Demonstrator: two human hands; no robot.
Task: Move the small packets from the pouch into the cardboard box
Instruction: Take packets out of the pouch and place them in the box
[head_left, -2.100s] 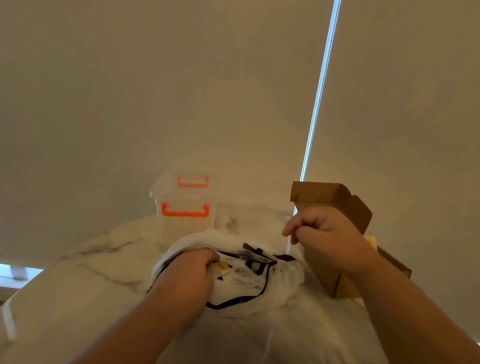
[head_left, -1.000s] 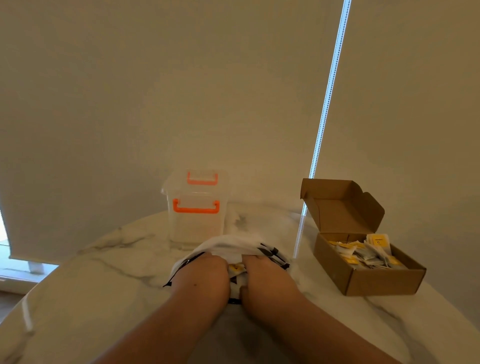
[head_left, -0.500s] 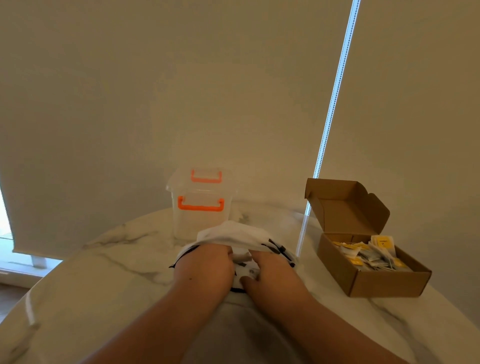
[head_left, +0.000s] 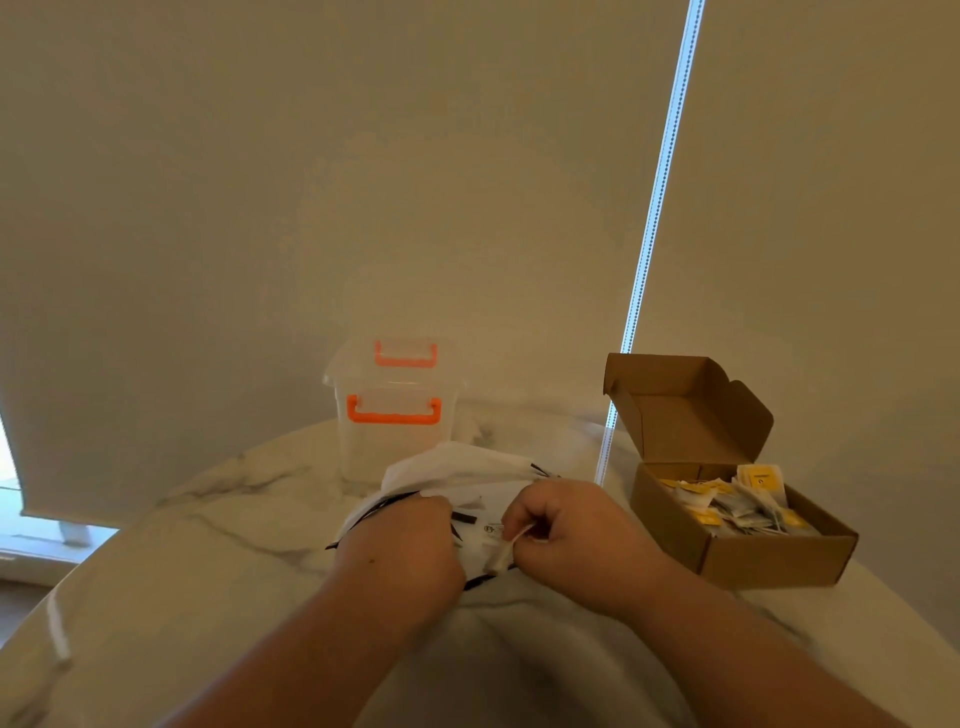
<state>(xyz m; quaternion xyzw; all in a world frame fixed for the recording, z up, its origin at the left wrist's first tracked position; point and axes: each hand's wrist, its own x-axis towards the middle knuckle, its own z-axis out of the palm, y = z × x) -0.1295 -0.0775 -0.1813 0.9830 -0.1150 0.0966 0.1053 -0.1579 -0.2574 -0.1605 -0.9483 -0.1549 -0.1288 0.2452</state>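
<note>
A white pouch with black trim (head_left: 457, 467) lies open on the marble table in front of me. My left hand (head_left: 402, 545) grips the pouch's near left edge. My right hand (head_left: 571, 530) pinches a small white packet (head_left: 501, 553) just above the pouch's opening. To the right stands the open cardboard box (head_left: 727, 556), lid flap up, with several white and yellow packets (head_left: 737, 504) piled inside.
A clear plastic container with orange handles (head_left: 395, 410) stands right behind the pouch. A beaded blind cord (head_left: 654, 208) hangs down between the container and the box. The round marble table (head_left: 182, 571) curves away at left and right.
My right hand went from above the box down into the pouch beside my left hand, and now it has drawn back with a small packet pinched in its fingers.
</note>
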